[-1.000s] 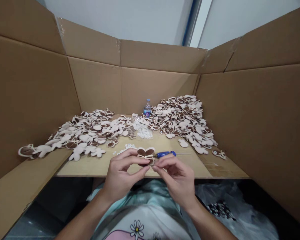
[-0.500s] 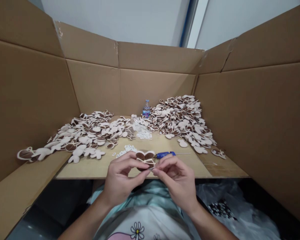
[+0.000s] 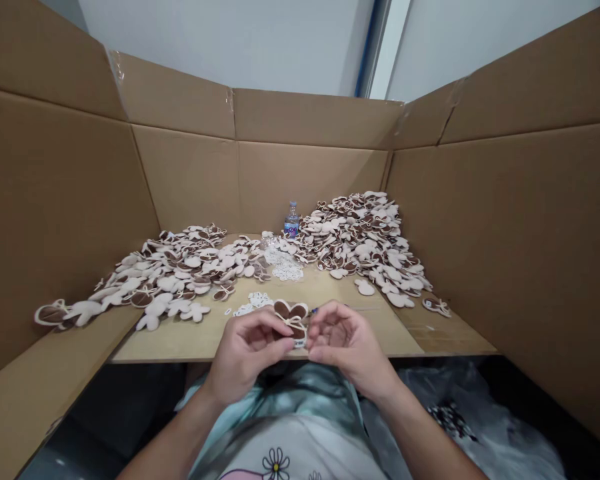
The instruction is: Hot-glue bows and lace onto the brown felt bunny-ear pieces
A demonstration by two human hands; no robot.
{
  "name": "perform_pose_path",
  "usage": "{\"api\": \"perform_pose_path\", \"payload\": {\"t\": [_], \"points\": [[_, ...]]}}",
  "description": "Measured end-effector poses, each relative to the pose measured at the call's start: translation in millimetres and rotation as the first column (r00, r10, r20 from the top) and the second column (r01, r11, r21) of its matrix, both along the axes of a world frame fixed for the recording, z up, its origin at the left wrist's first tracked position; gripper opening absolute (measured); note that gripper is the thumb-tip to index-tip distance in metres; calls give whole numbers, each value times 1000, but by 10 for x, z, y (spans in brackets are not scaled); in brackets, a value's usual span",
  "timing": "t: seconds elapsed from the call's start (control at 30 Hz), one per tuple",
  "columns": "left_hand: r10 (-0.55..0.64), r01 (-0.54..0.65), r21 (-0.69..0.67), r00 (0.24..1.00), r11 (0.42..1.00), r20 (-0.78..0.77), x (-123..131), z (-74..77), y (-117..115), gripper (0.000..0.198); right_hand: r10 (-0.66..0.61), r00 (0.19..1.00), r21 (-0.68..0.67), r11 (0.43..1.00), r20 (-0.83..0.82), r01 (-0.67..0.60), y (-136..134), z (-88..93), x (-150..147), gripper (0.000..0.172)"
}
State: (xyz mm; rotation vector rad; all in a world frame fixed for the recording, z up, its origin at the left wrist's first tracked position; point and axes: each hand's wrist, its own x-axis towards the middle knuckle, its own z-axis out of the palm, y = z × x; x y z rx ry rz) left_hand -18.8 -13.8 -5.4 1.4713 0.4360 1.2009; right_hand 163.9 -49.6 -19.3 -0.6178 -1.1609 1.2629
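Observation:
My left hand (image 3: 253, 353) is closed, thumb and fingers pinching a brown, pale-edged rabbit-shaped felt piece (image 3: 296, 325) by its left side. A cream string bow crosses its middle, and a small white label (image 3: 299, 343) shows at its lower edge. Close by the right edge of the piece is my right hand (image 3: 347, 343), its fingers loosely curled and the thumb apart from them; nothing shows between them. Behind that hand lies a blue tool (image 3: 315, 310), apparently a glue gun, mostly hidden, with a thin clear stick (image 3: 369, 309) showing at the right.
Similar felt pieces are heaped at the left (image 3: 180, 267) and right (image 3: 365, 233). Small white labels (image 3: 255, 302) lie beyond my left hand, with more (image 3: 286, 267) farther back by a bottle (image 3: 292, 221). Cardboard walls (image 3: 310, 177) surround the board; a plastic bag (image 3: 490, 420) sits below right.
My right fingers have loosened from their pinch at the lower edge of the felt piece. The white label now shows there, and my right hand covers more of the blue tool.

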Motion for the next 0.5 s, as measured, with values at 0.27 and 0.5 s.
{"api": "perform_pose_path", "payload": {"t": [0.27,0.5], "points": [[-5,-13,-118,989,993,-149,7,-40,131,27,-105,884,224,974,456,0,8,50,161,34],[-68,23,-175,964,984,-256,25,-56,144,24,-163,740,249,968,652,-7,39,51,193,20]]}}
